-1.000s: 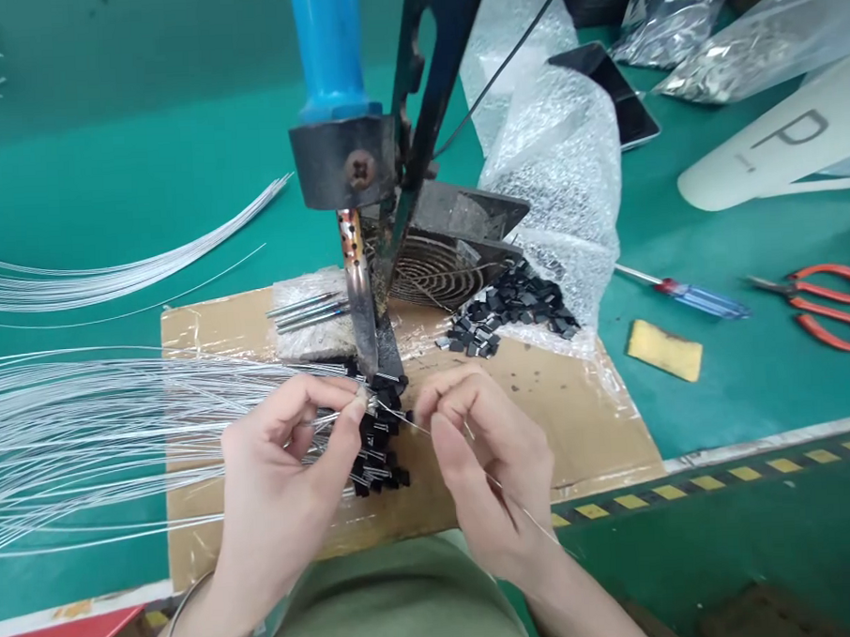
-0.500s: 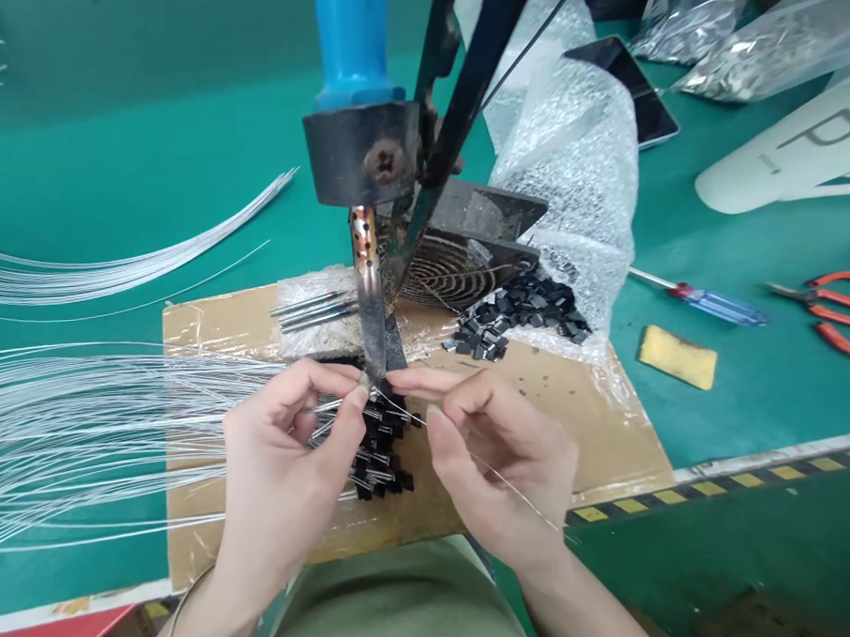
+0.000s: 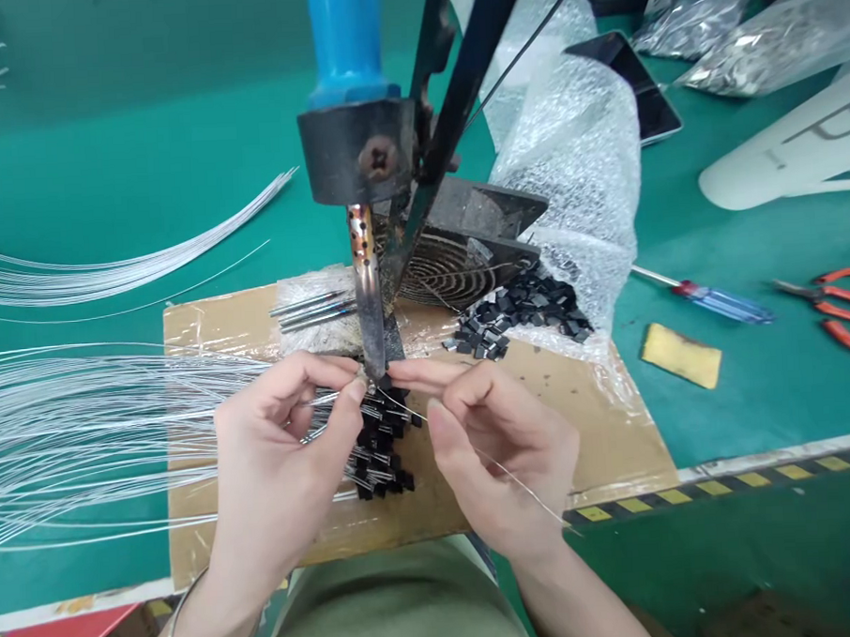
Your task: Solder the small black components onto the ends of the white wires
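Note:
A soldering iron [image 3: 368,293] with a blue handle is clamped pointing downward, its tip between my two hands. My left hand [image 3: 289,437] is closed, thumb and forefinger pinching a small metallic piece [image 3: 369,385] right by the tip. My right hand [image 3: 505,451] pinches a thin solder wire [image 3: 520,483] that runs across to the tip. Its outstretched forefinger reaches a small black part beside the tip. Beneath the fingers lie several black connectors [image 3: 383,452] joined to pale wires [image 3: 105,417], which trail off to the left.
Cardboard [image 3: 599,433] covers the work spot. Behind are metal rods [image 3: 316,310], a round-grilled fan [image 3: 458,270], a pile of loose black parts [image 3: 530,309] and bubble wrap [image 3: 574,171]. To the right lie a screwdriver [image 3: 720,301], a yellow sponge [image 3: 681,355] and red-handled pliers [image 3: 847,300].
Both hands stay nearly in place at the iron's tip. My left hand has shifted very slightly left, and the view has moved a little.

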`<state>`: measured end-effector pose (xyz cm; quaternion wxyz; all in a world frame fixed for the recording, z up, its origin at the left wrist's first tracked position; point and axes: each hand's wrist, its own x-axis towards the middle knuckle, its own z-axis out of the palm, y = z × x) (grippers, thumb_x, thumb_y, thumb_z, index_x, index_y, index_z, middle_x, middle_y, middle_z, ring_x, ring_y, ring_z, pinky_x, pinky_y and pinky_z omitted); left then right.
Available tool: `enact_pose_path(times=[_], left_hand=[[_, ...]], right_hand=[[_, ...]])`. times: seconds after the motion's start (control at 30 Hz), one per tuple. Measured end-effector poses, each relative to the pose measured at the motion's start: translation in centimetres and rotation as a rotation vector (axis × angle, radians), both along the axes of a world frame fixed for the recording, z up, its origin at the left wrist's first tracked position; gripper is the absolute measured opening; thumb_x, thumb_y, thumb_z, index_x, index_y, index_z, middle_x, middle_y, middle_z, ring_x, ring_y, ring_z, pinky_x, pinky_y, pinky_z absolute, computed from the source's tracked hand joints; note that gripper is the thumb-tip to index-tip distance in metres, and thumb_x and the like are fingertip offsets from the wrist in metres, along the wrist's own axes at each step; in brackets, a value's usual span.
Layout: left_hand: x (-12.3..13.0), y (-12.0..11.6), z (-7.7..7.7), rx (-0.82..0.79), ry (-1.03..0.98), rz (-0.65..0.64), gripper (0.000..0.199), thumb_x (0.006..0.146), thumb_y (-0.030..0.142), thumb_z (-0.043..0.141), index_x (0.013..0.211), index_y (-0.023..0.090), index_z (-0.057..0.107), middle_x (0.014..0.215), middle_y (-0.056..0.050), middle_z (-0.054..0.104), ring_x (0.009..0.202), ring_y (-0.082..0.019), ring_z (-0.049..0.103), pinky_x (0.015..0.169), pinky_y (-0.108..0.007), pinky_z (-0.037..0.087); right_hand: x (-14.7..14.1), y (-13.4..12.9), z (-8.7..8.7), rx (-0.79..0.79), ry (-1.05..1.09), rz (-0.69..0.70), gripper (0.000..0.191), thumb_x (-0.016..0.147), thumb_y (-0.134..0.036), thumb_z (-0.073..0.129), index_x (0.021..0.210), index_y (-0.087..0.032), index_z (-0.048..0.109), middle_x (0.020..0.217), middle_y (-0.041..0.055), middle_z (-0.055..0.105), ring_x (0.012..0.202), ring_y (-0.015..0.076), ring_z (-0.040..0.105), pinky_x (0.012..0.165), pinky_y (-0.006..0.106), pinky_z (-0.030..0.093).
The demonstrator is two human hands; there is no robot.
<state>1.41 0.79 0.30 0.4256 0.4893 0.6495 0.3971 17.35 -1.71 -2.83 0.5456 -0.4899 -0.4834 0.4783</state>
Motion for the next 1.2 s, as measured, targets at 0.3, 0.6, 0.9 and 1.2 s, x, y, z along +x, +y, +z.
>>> enact_pose_path(times=[0.3,0.6,0.9,1.2], left_hand=[[-0.09,-0.08,0.10,0.006,-0.014,0.009,0.010,0.084,0.017,0.080,0.076,0.022,0.076,0.086,0.001,0.078,0.070,-0.011,0.066,0.057,-0.021,0.046],[-0.12,-0.07,0.14,0.001,-0.021,0.003,0.011,0.084,0.016,0.080,0.077,0.023,0.076,0.087,0.002,0.079,0.072,-0.010,0.066,0.058,-0.020,0.045],[-0.12,-0.01,0.25,0.008,-0.006,-0.006,0.011,0.085,0.017,0.078,0.076,0.022,0.075,0.087,0.002,0.078,0.067,-0.010,0.062,0.053,-0.020,0.041],[-0.10,0.01,0.06,0.025,0.002,-0.014,0.012,0.085,0.015,0.078,0.076,0.022,0.075,0.086,0.002,0.078,0.068,-0.009,0.063,0.054,-0.019,0.042]], right_hand=[[-0.11,-0.02,0.04,0.005,0.027,0.000,0.023,0.096,-0.007,0.066,0.084,-0.025,0.060,0.121,0.0061,0.082,0.116,0.0249,0.079,0.105,0.044,0.063],[-0.10,-0.13,0.03,0.005,0.044,-0.009,0.022,0.096,-0.008,0.065,0.083,-0.025,0.060,0.120,0.0059,0.083,0.117,0.0248,0.079,0.105,0.043,0.063],[-0.39,-0.09,-0.14,0.002,0.046,-0.023,0.022,0.096,-0.008,0.067,0.083,-0.025,0.061,0.120,0.0058,0.083,0.114,0.0242,0.079,0.104,0.043,0.064],[-0.30,-0.08,-0.08,-0.002,0.040,-0.021,0.023,0.096,-0.008,0.067,0.083,-0.025,0.061,0.119,0.0054,0.083,0.113,0.0238,0.080,0.103,0.041,0.064]])
